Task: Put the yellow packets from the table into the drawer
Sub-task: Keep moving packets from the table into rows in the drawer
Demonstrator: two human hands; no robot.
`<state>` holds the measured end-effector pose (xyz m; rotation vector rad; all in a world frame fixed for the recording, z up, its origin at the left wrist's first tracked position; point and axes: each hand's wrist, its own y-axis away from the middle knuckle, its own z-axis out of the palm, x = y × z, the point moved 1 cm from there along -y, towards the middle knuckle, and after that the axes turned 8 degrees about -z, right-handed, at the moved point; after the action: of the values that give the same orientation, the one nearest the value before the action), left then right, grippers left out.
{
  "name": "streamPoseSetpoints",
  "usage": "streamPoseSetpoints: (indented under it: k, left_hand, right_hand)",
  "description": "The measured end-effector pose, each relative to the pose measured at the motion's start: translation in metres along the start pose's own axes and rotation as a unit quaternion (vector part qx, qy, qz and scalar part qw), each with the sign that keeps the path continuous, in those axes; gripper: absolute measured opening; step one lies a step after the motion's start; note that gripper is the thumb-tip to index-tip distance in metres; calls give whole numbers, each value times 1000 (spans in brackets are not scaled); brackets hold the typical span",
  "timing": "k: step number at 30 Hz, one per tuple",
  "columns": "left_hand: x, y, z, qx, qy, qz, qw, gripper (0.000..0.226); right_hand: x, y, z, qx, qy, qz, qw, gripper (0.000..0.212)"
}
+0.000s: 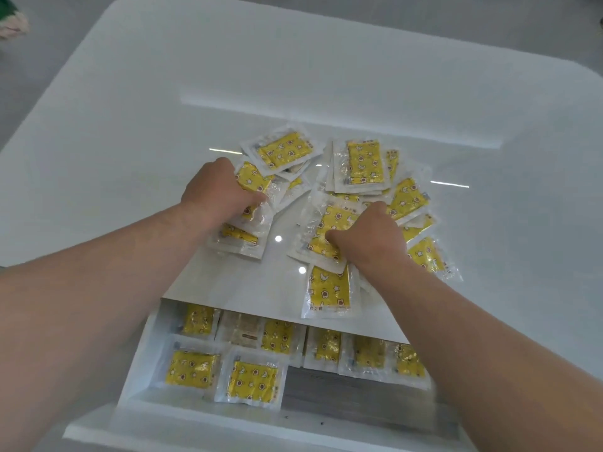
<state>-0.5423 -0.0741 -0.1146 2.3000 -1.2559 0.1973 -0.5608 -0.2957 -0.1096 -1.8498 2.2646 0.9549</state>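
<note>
A glossy white table (130,125) takes almost the whole view, with grey floor behind it. Nearest to me, under its front edge, the drawer (137,363) stands pulled out. The table edge covers its back part and the two forearms cut off its sides. Inside lie stored packets (253,381) in rows, some of them blurred. On the table, the left hand (215,190) curls around several of the yellow packets (363,161); its fingertips are hidden under them. The right hand (372,238) grips another bunch with the thumb on top, its fingers hidden. More packets lie fanned out beyond both hands. In the far left corner a green and pink thing (11,17) is cut off; I cannot tell what it is.
</note>
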Motion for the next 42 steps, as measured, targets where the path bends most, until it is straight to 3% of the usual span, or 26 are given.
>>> streamPoseSetpoints:
  k: [4,8,12,14,22,26,29,31,36,42]
  left_hand:
    - [-6,-2,-9,0,15,-6,1000,55]
    - [-8,0,-19,-12,13,-1,1000,43]
    - [-14,-4,-34,-75,79,-30,994,35]
    - [-8,-7,-45,-94,117,-34,988,32]
    - [52,-47,-43,-98,164,-8,982,30]
    - [72,-71,-17,-95,107,15,990,53]
    - [83,-80,-7,-79,33,47,995,37]
    - [86,-85,-5,-73,-3,60,995,40]
    - [89,-90,-8,-72,-61,96,991,37]
    - [88,-96,-9,-78,-25,113,990,52]
  right_hand:
    - [12,1,0,10,-55,1,998,50]
    - [13,6,-4,27,37,-54,997,23]
    - [4,11,2,56,117,-75,989,62]
    - [5,11,7,58,103,-68,991,70]
    - [11,-1,7,23,-42,-41,998,37]
    - [11,-10,-21,5,-143,-56,988,19]
    - [8,-36,-51,49,-184,-60,980,13]
    - [4,-62,-65,64,-206,-52,975,17]
    - [-9,-111,-67,37,-171,-25,984,41]
    - [-14,-127,-55,12,-79,-10,997,30]
